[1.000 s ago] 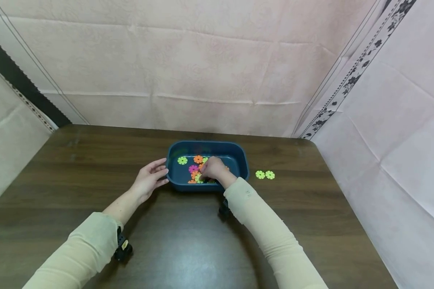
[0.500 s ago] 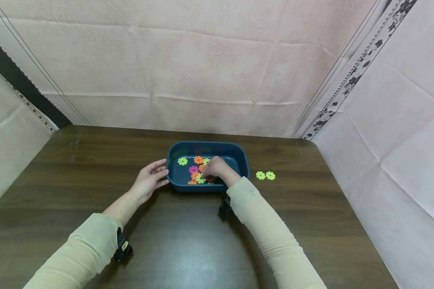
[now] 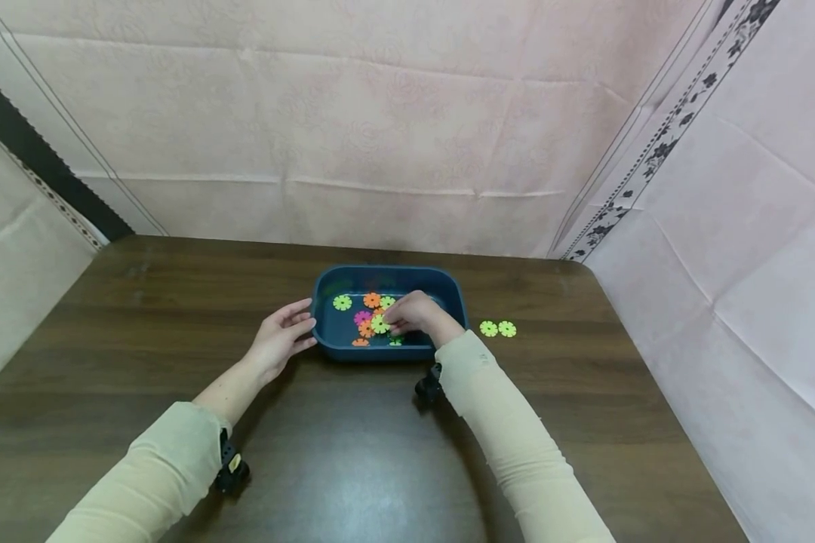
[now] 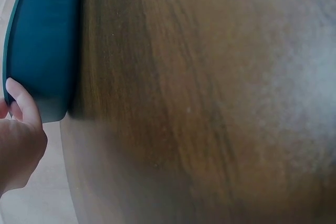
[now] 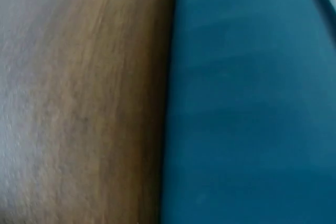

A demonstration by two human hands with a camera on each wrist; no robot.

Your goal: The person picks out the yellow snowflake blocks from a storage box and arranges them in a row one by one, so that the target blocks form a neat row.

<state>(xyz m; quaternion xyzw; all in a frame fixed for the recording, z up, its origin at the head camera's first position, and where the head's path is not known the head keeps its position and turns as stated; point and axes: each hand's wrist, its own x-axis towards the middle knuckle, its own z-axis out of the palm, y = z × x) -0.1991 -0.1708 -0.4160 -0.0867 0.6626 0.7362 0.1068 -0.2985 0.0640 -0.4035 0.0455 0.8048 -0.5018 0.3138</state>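
My right grip pinches a lime flower at its fingertips within the tray, which my left grip touches loosely; thin, the flower should handle light, best taken by its petalled edge.

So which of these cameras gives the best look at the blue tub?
The head view: it shows the blue tub, rim and inside, though the right hand covers part. The left wrist view has only outer wall and rim, the left hand touching one end; the right wrist view, a close stretch of wall and rim.
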